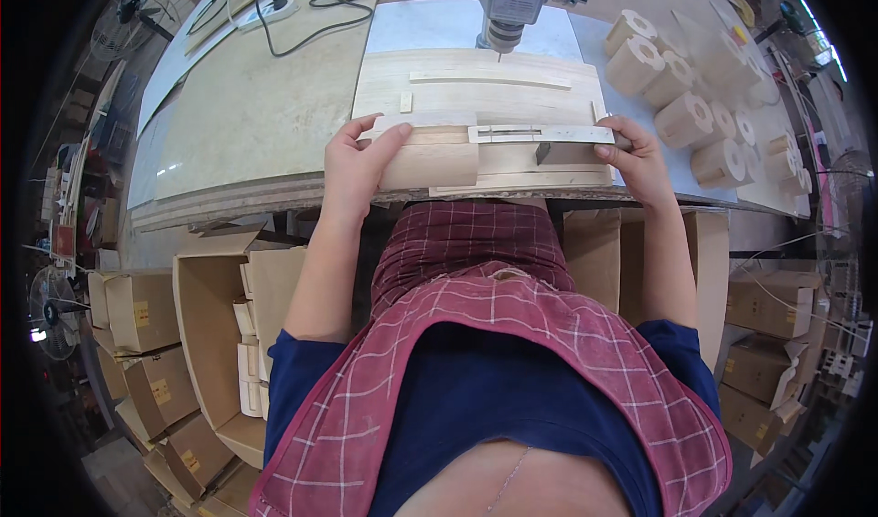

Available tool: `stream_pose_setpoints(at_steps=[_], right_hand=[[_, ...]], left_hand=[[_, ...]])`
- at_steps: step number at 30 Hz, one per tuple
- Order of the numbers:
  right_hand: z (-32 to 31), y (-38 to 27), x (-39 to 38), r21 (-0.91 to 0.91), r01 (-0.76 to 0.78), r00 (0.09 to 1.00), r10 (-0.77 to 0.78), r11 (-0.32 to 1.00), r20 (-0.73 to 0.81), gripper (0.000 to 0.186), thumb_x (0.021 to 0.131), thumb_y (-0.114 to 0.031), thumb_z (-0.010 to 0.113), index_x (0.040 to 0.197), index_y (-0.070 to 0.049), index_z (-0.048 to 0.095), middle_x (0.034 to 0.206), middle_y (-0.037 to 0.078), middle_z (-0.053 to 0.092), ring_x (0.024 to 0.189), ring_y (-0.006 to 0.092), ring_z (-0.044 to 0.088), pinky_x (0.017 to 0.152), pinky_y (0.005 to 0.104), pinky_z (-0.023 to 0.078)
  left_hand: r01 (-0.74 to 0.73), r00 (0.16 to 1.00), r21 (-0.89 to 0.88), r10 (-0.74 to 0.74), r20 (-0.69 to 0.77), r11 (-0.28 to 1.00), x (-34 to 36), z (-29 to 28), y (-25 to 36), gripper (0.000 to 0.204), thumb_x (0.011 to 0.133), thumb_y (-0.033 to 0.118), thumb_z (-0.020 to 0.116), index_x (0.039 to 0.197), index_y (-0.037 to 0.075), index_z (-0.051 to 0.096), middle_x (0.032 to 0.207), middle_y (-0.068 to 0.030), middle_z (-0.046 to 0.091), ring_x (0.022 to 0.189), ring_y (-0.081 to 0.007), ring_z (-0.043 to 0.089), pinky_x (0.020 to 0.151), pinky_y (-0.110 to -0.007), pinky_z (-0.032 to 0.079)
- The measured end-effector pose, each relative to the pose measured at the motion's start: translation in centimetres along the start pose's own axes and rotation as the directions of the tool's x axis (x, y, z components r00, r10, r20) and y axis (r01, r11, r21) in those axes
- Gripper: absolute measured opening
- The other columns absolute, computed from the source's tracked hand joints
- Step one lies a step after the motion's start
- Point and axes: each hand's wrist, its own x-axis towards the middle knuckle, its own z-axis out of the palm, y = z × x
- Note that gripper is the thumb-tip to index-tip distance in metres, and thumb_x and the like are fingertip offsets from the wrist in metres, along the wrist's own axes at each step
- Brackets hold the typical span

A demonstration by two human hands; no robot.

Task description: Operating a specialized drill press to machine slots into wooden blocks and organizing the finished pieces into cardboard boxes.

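"Nearest you, at the front of the pale wooden desk, your left grip closes around the left end of a smooth, pale wooden block, rounded in front and grooved on top."

"And your right grip pinches the right end of a narrow, white, slotted strip. Below it sits a dark grey, flat-faced piece; I can't tell its material."

"You seem to be lining the block up with the strip. I'd say your next move calls for steady pressure and flush ends."

"Beneath lies a flat, pale wooden board, carrying a thin wooden batten."

"Beyond hangs a grey metal drill, slim-bitted; rightward stand pale wooden cylinders with round bores."
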Motion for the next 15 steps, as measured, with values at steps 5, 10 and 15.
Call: stream_pose_setpoints(at_steps=[5,10,15], right_hand=[[1.0,-0.1,0.1,-0.02,-0.018,1.0,0.018,1.0,-0.001,0.024,0.079,-0.004,0.068,0.102,-0.004,0.062,0.095,-0.003,0.058,0.088,0.0062,0.051,0.078,0.0212,0.041],[3.6,0.9,1.1,-0.029,0.002,0.996,-0.004,1.0,-0.083,0.024,0.079,-0.004,0.068,0.102,-0.005,0.062,0.094,-0.004,0.057,0.086,0.0059,0.05,0.077,0.0211,0.041],[3.9,1.7,2.9,-0.208,0.109,0.978,-0.143,0.972,-0.152,0.027,0.076,-0.006,0.072,0.1,-0.003,0.06,0.091,0.002,0.059,0.085,0.0103,0.054,0.076,0.0245,0.044]], left_hand=[[-0.005,0.999,0.06,0.002,0.043,0.998,-0.5,1.3,0.3,0.047,0.079,0.031,0.07,0.11,-0.003,0.057,0.072,-0.0035,0.06,0.055,-0.0061,0.051,0.043,-0.022,0.036],[0.145,0.969,-0.31,-0.072,0.237,0.94,-0.4,3.6,0.0,0.035,0.094,0.04,0.045,0.092,0.008,0.058,0.061,0.0074,0.047,0.05,-0.0025,0.035,0.045,-0.019,0.027],[0.178,0.88,-0.358,0.014,0.475,0.917,2.4,3.1,-1.0,0.034,0.093,0.035,0.05,0.106,0.005,0.058,0.073,0.0042,0.055,0.058,-0.0043,0.044,0.054,-0.019,0.036]])
